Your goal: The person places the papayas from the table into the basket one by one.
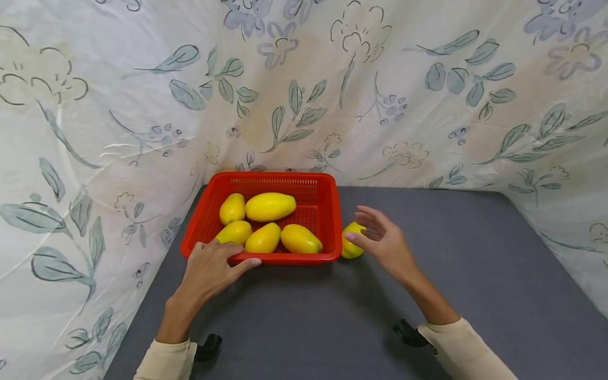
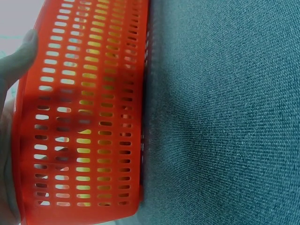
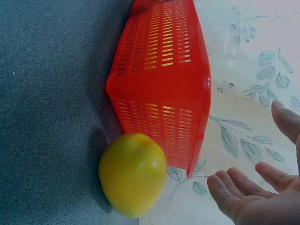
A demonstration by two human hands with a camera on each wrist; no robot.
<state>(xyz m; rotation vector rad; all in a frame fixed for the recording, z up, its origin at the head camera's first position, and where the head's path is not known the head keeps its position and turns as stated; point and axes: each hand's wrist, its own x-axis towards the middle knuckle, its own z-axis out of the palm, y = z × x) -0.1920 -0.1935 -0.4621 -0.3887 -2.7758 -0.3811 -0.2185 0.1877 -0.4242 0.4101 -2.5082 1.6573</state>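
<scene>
A red plastic basket (image 1: pixel 294 258) with slotted walls stands on the dark table and contains several yellow mangoes (image 1: pixel 271 207). At its front left corner my left hand (image 1: pixel 209 269) grips the rim, fingers over the edge and thumb along the front. The left wrist view shows the basket's slotted wall (image 2: pixel 93 117) close up. One more mango (image 3: pixel 132 176), yellow with a green tinge, lies on the table against or very near the basket's right side. Over it hovers my right hand (image 1: pixel 389 248), fingers loosely bent and apart from the fruit, holding nothing.
Dark grey cloth covers the table (image 1: pixel 456 264), which extends to the right and front of the basket. A pale flowered curtain (image 1: pixel 304 105) hangs behind and along the left side, close to the basket's back. Dark straps (image 1: pixel 208 348) sit at both wrists.
</scene>
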